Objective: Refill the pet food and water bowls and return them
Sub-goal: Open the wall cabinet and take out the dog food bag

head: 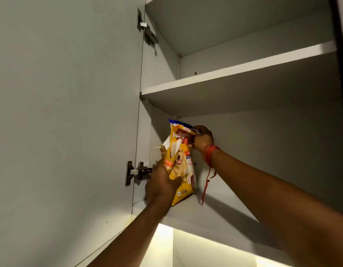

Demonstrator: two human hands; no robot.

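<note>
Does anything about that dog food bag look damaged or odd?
The dog food bag has a ragged, torn front near its top, with white lining folded out. Its top edge is crumpled where the right hand pinches it; the left hand grips lower down. No spilled food shows.

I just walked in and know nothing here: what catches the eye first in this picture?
A bright yellow dog food bag stands out, upright at the left end of a white cabinet's lower shelf. The left hand grips its lower part while the right hand, a red thread round its wrist, pinches the top. The cabinet door stands open at left.
</note>
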